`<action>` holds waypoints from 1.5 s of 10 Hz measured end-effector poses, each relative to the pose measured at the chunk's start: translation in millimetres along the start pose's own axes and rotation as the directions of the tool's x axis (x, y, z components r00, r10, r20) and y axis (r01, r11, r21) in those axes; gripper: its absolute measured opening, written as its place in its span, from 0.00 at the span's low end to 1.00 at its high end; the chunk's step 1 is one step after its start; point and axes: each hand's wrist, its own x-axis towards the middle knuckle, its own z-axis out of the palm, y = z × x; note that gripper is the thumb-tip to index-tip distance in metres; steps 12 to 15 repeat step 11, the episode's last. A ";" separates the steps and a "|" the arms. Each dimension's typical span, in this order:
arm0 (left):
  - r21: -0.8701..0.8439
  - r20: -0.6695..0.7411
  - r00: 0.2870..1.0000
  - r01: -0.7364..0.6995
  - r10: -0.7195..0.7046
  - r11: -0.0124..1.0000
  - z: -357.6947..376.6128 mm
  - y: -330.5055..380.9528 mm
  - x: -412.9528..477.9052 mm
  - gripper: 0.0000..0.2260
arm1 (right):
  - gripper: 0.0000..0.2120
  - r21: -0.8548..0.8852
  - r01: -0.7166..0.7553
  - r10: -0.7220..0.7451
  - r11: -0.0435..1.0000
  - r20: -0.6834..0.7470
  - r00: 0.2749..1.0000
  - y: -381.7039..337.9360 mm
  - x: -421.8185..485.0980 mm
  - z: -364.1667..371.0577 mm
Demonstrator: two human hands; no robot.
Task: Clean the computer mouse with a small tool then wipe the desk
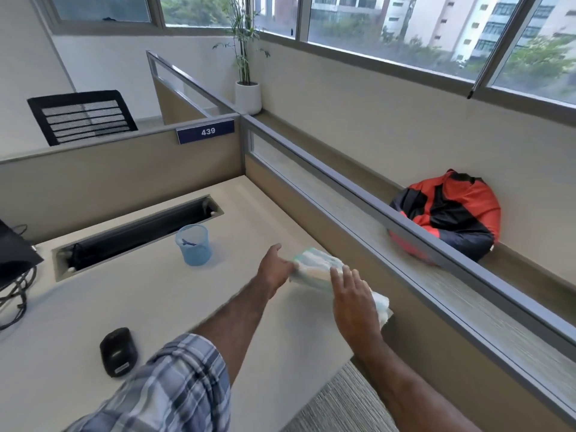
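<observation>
1. While looking down over the desk (156,307), finds the black computer mouse (118,352) flat on its near left part, just beside a plaid sleeve (174,385), untouched and well apart from both hands.
2. Finds a pale bundle (314,269) at the desk's right side near the partition (358,194); too blurred to tell cloth from wipe pack.
3. Shows the left hand (276,269) meeting the bundle's far end, thumb raised; fingers hidden behind it, so cannot tell whether curled round it.
4. Shows the right hand (352,304) laid over the bundle's near end, fingers (338,280) straight and spread.
5. Places a blue cup (194,244) upright between the hands and a long cable slot (137,235).
6. Further out, takes in a number plate (205,131) reading 439, a black mesh chair (82,116) behind it, a potted plant (247,96) at the corner, and a red-and-black bean bag (445,213) beyond the partition.
</observation>
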 end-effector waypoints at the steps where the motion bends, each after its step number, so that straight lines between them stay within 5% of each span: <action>1: 0.098 -0.064 0.998 -0.008 0.014 0.995 5.4 -8.8 23.0 0.32 | 0.29 0.044 0.004 -0.009 0.999 0.104 0.995 -3.4 5.1 18.3; 3: 0.448 -0.007 0.994 -0.097 0.112 0.889 11.6 -22.5 62.7 0.26 | 0.17 0.337 0.130 -0.200 0.933 0.184 0.962 0.1 17.9 49.5; 4: 0.799 -0.037 0.944 -0.170 0.329 0.577 17.8 -32.8 68.8 0.27 | 0.22 0.281 0.125 -0.207 0.951 0.285 0.936 6.6 29.1 69.0; 5: 0.825 0.037 0.898 -0.275 0.439 0.494 31.2 -48.4 61.0 0.27 | 0.27 0.264 0.110 -0.211 0.958 0.390 0.896 7.8 31.9 81.5; 7: 0.855 0.261 0.915 -0.368 0.309 0.365 67.2 -105.6 35.4 0.27 | 0.29 0.162 0.079 -0.129 0.984 0.330 0.935 9.5 28.5 103.8; 15: 0.857 0.233 0.937 -0.324 0.260 0.402 33.9 -114.2 29.1 0.31 | 0.31 0.097 0.184 -0.203 0.978 0.239 0.950 4.8 39.9 108.1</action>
